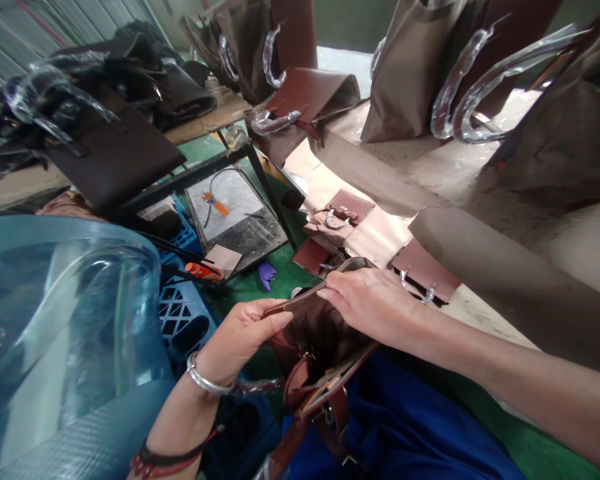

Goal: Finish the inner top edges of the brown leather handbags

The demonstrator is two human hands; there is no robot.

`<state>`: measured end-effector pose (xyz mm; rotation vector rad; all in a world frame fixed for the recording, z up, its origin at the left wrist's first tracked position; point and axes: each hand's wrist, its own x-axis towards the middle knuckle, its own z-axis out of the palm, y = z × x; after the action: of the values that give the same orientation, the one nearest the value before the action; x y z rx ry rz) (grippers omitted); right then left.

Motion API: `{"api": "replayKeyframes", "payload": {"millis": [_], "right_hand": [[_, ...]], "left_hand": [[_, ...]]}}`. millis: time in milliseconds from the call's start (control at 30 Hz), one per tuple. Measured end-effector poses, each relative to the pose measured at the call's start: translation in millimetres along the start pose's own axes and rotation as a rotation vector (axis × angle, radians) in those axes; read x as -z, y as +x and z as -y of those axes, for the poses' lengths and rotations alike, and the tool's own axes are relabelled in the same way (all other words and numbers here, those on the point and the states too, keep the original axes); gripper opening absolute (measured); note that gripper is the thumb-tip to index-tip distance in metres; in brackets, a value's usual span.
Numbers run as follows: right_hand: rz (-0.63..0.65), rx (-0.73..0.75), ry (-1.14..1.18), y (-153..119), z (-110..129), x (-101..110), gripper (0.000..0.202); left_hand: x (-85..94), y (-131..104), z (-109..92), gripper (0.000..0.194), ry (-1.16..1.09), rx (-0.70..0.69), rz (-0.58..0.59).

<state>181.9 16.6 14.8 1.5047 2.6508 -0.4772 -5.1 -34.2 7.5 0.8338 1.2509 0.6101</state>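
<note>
A brown leather handbag [330,333] rests on my lap with its mouth open toward me, showing a dark lining. My left hand [253,325] pinches the far rim at its left end, thumb on the inner side. Further right along that same rim, my right hand [363,300] grips the edge between thumb and fingers. Straps with metal buckles hang at the near side of the bag. A plastic-wrapped handle [260,387] sticks out to the left, below my left wrist. Most of the bag's outside is hidden from me.
A large blue water bottle [70,333] fills the left side, with a blue crate [185,310] beside it. On the right, a worktable [490,313] bears several brown bags with wrapped handles. Dark bags [115,140] are heaped at the back left. A purple glove [267,275] lies on the green floor.
</note>
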Motion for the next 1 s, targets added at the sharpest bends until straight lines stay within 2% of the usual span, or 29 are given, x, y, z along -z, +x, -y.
{"api": "replayKeyframes", "payload": {"millis": [233, 367, 467, 633, 733, 867, 1000], "right_hand": [[-0.053, -0.054, 0.072, -0.3, -2.9, -0.9, 0.022], [-0.074, -0.009, 0.147, 2.0, -3.8, -1.7, 0.02], [-0.084, -0.008, 0.179, 5.5, -4.5, -3.7, 0.026], [-0.029, 0.071, 0.147, 12.0, -8.2, -7.9, 0.018], [-0.025, 0.142, 0.169, 15.5, -9.9, -9.0, 0.02], [-0.045, 0.138, 0.145, 18.5, -10.8, -10.5, 0.022], [-0.041, 0.122, 0.117, 20.1, -13.5, -12.8, 0.021]], "left_hand": [[-1.1, -2.3, 1.1, 0.034, -0.036, -0.001, -0.003], [-0.3, -2.9, 1.5, 0.034, -0.065, -0.008, -0.002], [0.4, -3.3, 1.8, 0.032, -0.058, -0.017, 0.016], [4.2, -1.9, 1.8, 0.031, -0.053, -0.02, 0.043], [7.2, -1.1, -3.4, 0.034, -0.041, 0.034, 0.085], [4.8, 2.6, -18.4, 0.039, -0.016, 0.122, 0.134], [-3.9, 14.4, -26.3, 0.039, 0.107, 0.165, 0.059]]}}
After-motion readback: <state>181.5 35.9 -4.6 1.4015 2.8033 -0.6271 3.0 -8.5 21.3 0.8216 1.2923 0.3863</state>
